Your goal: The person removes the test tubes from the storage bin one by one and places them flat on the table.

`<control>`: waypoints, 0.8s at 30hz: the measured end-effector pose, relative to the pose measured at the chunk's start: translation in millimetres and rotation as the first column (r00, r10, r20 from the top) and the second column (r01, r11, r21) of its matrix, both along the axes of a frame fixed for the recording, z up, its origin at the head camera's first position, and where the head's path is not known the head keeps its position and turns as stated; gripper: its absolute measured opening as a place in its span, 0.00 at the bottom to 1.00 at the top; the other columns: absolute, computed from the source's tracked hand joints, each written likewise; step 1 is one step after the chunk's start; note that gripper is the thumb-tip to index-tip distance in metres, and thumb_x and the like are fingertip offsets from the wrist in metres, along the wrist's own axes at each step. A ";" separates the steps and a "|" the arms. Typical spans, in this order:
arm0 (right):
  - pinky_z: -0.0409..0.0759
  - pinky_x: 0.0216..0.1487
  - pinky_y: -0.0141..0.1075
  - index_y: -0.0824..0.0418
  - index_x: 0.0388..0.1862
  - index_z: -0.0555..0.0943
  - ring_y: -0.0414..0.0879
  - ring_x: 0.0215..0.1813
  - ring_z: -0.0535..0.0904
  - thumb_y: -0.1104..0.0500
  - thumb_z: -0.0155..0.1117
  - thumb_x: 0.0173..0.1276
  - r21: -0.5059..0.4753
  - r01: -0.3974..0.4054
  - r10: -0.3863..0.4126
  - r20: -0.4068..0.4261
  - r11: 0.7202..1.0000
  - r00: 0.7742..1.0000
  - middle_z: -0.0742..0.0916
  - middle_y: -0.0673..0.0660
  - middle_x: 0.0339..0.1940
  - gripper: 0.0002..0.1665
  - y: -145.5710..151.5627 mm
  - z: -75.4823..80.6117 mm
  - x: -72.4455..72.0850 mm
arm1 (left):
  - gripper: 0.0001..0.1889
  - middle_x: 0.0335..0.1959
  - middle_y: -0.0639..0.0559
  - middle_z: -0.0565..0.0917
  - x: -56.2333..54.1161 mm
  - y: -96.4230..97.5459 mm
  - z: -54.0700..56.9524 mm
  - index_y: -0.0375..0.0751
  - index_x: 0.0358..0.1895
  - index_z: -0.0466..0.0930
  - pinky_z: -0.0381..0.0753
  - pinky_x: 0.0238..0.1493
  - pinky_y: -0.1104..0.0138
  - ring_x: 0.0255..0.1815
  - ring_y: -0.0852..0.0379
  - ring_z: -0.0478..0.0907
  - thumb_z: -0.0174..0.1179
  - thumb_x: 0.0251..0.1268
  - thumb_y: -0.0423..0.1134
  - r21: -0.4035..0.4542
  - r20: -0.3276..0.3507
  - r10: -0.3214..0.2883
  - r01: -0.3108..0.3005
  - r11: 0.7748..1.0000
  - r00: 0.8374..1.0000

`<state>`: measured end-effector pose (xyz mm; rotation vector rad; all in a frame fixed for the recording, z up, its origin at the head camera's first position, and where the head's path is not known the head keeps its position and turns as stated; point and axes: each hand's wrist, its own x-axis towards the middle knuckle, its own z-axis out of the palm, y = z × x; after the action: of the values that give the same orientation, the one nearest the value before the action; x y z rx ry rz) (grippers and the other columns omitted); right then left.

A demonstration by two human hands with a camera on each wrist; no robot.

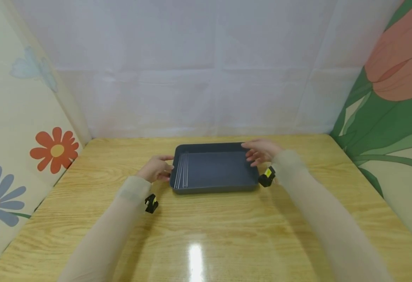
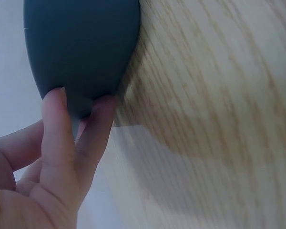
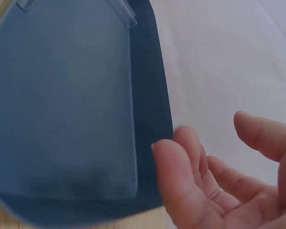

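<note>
A dark blue-grey rectangular tray [image 1: 223,172] with a raised rim sits at the far middle of the wooden table. Along its left end lie several clear thin tubes [image 1: 182,170]; two tube ends also show in the right wrist view. My left hand [image 1: 158,168] is at the tray's left end, and in the left wrist view its extended fingertips [image 2: 55,102] touch the outer wall. At the far right corner, my right hand [image 1: 262,150] has its fingers loosely spread. One fingertip [image 3: 169,152] overlaps the rim in the right wrist view, while the thumb stands away from it.
The wooden table [image 1: 206,223] extends in front of the tray and to both sides. A white cloth [image 1: 206,78] hangs behind it. Flower-printed panels [image 1: 56,150] flank the table on left and right. Small black mounts [image 1: 151,203] sit at both wrists.
</note>
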<state>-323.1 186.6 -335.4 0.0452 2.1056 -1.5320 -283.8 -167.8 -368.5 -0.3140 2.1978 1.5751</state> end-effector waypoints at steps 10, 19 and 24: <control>0.84 0.36 0.38 0.69 0.74 0.56 0.45 0.31 0.79 0.53 0.54 0.76 0.015 -0.005 0.004 0.038 1.000 0.999 0.77 0.63 0.45 0.36 -21.3 -1.5 -5.2 | 0.30 0.65 0.31 0.68 -0.4 0.3 -1.1 0.38 0.76 0.54 0.80 0.26 0.70 0.34 0.56 0.78 0.47 0.73 0.26 0.005 0.005 0.000 0.000 1.000 1.000; 0.84 0.38 0.43 0.68 0.73 0.57 0.47 0.33 0.80 0.54 0.57 0.74 0.020 0.007 -0.009 0.070 1.000 0.998 0.75 0.71 0.57 0.37 -40.1 -2.2 -5.9 | 0.30 0.64 0.32 0.68 0.3 1.2 1.4 0.38 0.76 0.54 0.79 0.25 0.71 0.35 0.54 0.77 0.47 0.73 0.26 0.009 0.005 0.007 -0.007 1.000 1.000; 0.85 0.36 0.43 0.68 0.72 0.59 0.48 0.32 0.80 0.55 0.58 0.73 0.008 0.010 -0.010 0.083 1.000 0.996 0.75 0.72 0.58 0.36 -49.0 -4.2 -6.5 | 0.30 0.64 0.32 0.68 1.4 1.3 1.5 0.38 0.76 0.55 0.79 0.24 0.71 0.34 0.54 0.78 0.46 0.73 0.25 0.010 0.005 0.012 -0.012 1.000 1.000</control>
<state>-329.6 137.6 -339.6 0.1204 2.0483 -1.5022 -282.3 -166.5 -367.0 -0.3282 2.1876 1.5895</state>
